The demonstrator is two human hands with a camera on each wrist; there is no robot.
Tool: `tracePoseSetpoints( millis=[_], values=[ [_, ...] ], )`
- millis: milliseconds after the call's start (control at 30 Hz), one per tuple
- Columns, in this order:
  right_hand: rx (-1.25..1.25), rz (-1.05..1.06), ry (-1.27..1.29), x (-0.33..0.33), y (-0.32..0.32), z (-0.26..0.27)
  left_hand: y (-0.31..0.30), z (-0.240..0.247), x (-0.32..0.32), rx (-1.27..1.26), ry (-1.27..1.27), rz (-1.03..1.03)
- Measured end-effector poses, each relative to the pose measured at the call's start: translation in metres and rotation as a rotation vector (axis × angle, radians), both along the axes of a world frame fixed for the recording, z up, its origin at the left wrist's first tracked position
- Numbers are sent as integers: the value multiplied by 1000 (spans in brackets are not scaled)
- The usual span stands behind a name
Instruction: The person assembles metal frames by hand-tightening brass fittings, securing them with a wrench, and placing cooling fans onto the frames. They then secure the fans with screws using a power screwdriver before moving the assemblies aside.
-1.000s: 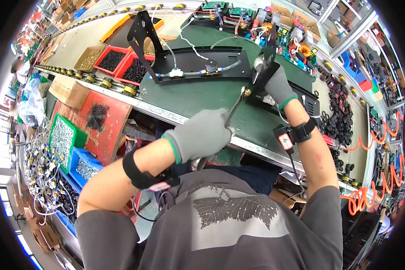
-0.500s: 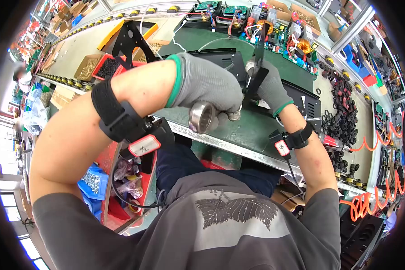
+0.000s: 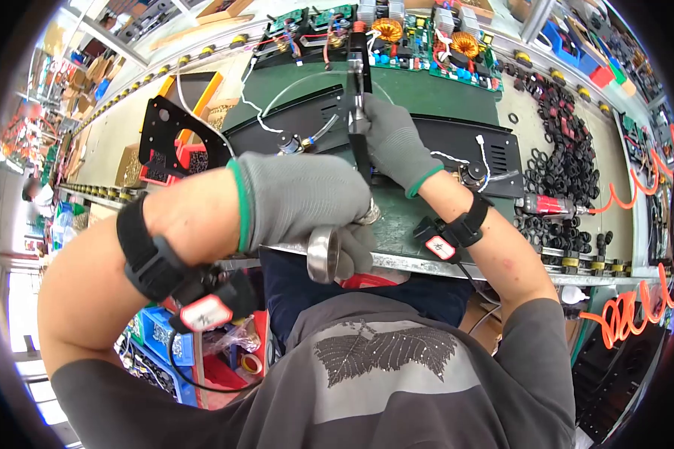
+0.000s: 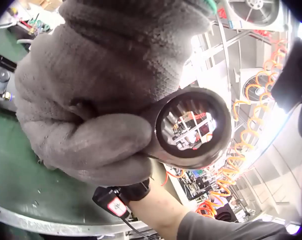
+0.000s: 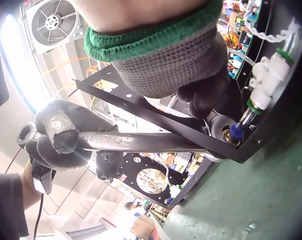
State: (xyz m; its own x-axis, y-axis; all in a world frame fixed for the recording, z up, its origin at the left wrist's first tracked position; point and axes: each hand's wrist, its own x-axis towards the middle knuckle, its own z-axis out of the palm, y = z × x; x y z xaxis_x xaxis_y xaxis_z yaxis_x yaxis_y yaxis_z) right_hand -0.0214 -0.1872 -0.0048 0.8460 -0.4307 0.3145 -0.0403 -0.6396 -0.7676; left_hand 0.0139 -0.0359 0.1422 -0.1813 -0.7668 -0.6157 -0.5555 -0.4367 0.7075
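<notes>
My gloved left hand point(image 3: 307, 194) grips a steel wrench, its ring end point(image 3: 323, 254) sticking out below the fingers. In the right wrist view the wrench shaft point(image 5: 141, 142) runs along the edge of a bent black metal panel point(image 5: 158, 120) to a brass fitting with a blue collar point(image 5: 236, 132) at the panel's corner. The gloved right hand point(image 3: 397, 142) holds the upright end of this panel, fingers point(image 5: 211, 97) curled beside the fitting. A white valve with green collars point(image 5: 263, 82) joins the fitting. In the head view the panel's end stands nearly edge-on.
Another black panel point(image 3: 180, 138) with tubing stands left on the green bench point(image 3: 442, 97). Circuit boards with copper coils point(image 3: 464, 43) line the back. Black rings point(image 3: 554, 150) and a red air tool point(image 3: 543, 205) lie right. An orange coiled hose point(image 3: 621, 318) hangs near the right arm.
The left forearm has swung up and turned over, bringing the wrench's ring end toward the body. The right hand keeps hold of the panel, now more edge-on. The head view has shifted.
</notes>
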Motion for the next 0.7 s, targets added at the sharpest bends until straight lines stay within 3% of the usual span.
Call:
tracePoseSetpoints(
  millis=[33, 133, 167, 333, 433, 533, 600, 633, 700],
  values=[
    [-2, -15, 31, 1, 1, -1, 1, 4, -7, 170, 137, 289],
    [8, -42, 110, 0, 6, 7, 9, -8, -7, 70, 22, 171],
    [2, -52, 148, 0, 7, 10, -1, -1, -21, 295, -31, 365],
    [4, -70, 242, -2, 9, 20, 2, -6, -32, 404, 163, 522],
    [-41, -63, 159, -2, 10, 12, 8, -11, -37, 478, 305, 659],
    [-125, -36, 29, -4, 6, 0, 18, -16, -40, 475, 418, 805],
    [-211, 113, -40, 3, -14, -9, 25, -18, -42, 394, 460, 895],
    [-34, 50, 141, 5, -14, 5, 30, -19, -42, 348, 484, 933],
    [-346, 125, 5, -16, -29, 14, 42, -3, -41, 358, 542, 1001]
  ],
)
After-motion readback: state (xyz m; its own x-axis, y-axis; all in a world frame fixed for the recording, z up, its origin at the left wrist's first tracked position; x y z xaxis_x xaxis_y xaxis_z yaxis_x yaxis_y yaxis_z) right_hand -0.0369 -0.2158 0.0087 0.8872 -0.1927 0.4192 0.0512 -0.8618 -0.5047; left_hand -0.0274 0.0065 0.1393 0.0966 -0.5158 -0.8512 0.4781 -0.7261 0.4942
